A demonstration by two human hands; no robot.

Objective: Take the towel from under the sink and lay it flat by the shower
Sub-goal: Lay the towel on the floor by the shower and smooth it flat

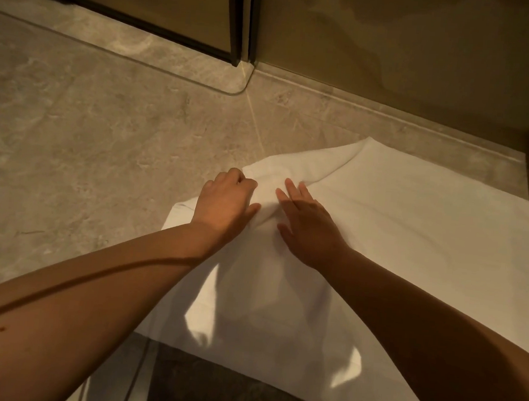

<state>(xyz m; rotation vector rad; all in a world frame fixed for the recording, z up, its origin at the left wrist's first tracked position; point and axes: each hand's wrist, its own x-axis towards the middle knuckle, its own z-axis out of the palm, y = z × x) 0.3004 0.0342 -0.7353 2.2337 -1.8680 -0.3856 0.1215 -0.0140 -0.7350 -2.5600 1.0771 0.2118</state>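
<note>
A white towel [411, 235] lies spread on the beige stone floor, stretching from the middle of the view to the right edge. Its far left corner is folded over and rumpled. My left hand [225, 205] pinches that folded edge with closed fingers. My right hand [308, 225] rests flat on the towel just to the right, fingers spread and pressing the cloth. Both forearms reach in from the bottom of the view and cast shadows on the towel.
A glass shower panel [172, 71] with a rounded bottom corner stands on the floor at the upper left, with a dark-framed door [235, 23] behind it. A wall with a low stone skirting [388, 115] runs along the back right. A dark floor strip [228, 388] lies near my body.
</note>
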